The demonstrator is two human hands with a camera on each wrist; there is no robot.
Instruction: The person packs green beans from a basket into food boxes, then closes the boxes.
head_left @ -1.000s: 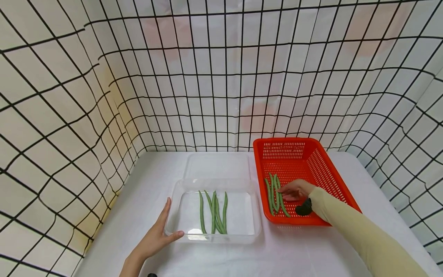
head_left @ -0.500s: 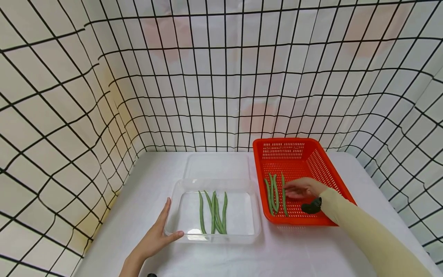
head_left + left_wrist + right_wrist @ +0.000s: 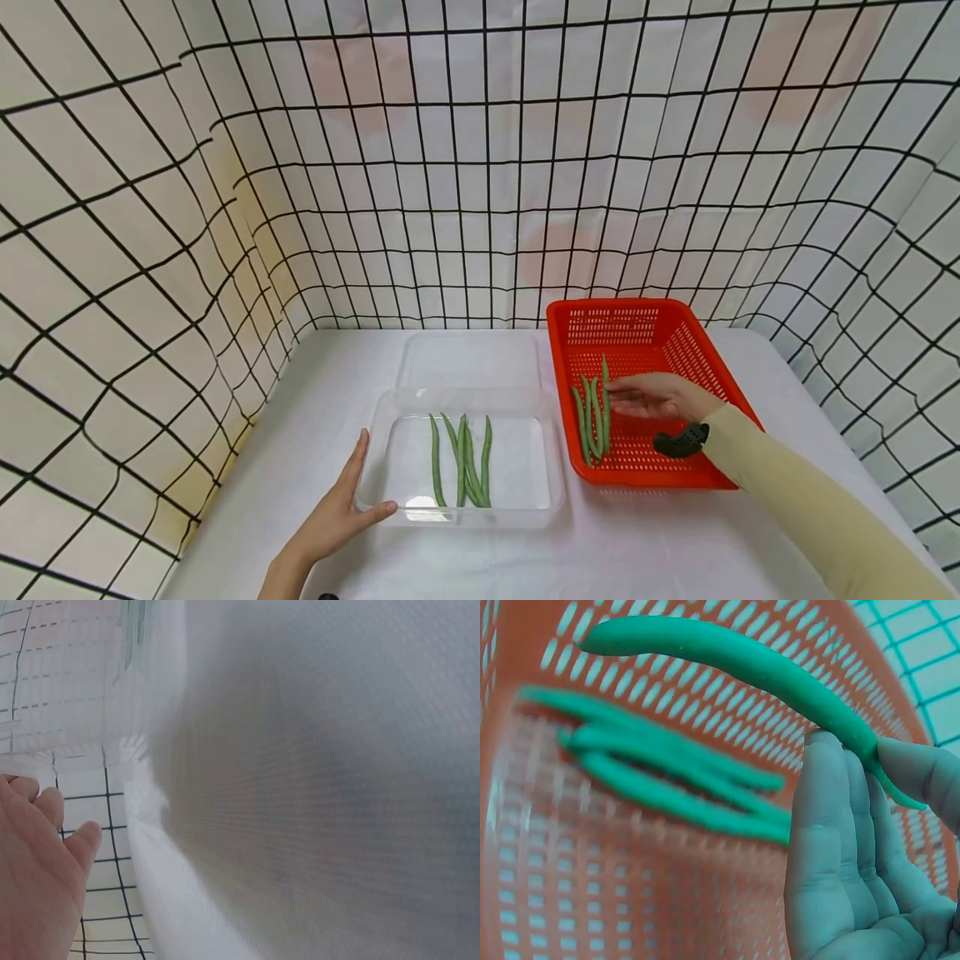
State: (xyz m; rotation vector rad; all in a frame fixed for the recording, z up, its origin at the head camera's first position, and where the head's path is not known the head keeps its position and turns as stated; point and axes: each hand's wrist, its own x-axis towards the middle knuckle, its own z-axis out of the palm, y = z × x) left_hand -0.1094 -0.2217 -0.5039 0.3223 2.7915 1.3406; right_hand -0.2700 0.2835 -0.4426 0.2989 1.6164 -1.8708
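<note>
In the head view, my right hand [image 3: 660,396] is inside the red perforated basket [image 3: 637,480], pinching a green bean [image 3: 605,417] between thumb and fingertips. The right wrist view shows this bean [image 3: 735,654] raised over the other green beans [image 3: 667,769] lying on the basket floor. My left hand [image 3: 332,521] touches the near left corner of a clear plastic container [image 3: 517,517], thumb and fingers spread apart. Several green beans [image 3: 437,462] lie lengthwise inside that container. From the left wrist, the container wall [image 3: 67,712] appears above the hand's fingers.
Behind the container lies a flat clear lid [image 3: 468,360] on the white-covered table [image 3: 480,558]. A black wire grid [image 3: 491,208] backed by white cloth surrounds the table at the back and both sides. The basket stands right of the container.
My right hand has drawn one bean away from the others and raised it with the fingertips, shifting slightly right and up. The left hand and the container have stayed put.
</note>
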